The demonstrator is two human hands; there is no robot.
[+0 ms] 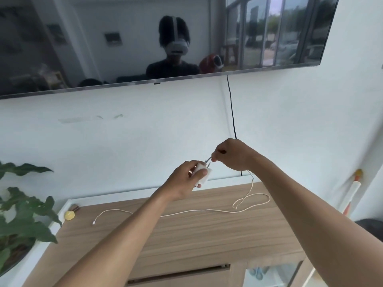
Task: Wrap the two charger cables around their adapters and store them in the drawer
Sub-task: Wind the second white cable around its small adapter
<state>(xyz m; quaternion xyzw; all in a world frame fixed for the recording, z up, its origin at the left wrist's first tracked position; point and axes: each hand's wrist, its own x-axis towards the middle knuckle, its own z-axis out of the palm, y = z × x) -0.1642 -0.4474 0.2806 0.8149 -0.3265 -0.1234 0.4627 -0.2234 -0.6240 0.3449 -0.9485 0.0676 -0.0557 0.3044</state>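
Soft, even daylight is spread over the scene. Bright windows are mirrored in the dark television screen (269,32). Only faint shadows are cast on the worktop (186,235). Straight lines are bent near the edges, and the plant (24,214) is slightly blurred.

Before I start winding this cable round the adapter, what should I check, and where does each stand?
1. White square adapter gripped in left hand: ok.
2. Right hand pinching thin white cable beside adapter: ok.
3. Slack lying uncrossed on wooden cabinet top: not ok, crosses itself.
4. Cable's plug end free: ok.
5. Second charger located: cannot tell, none in view.
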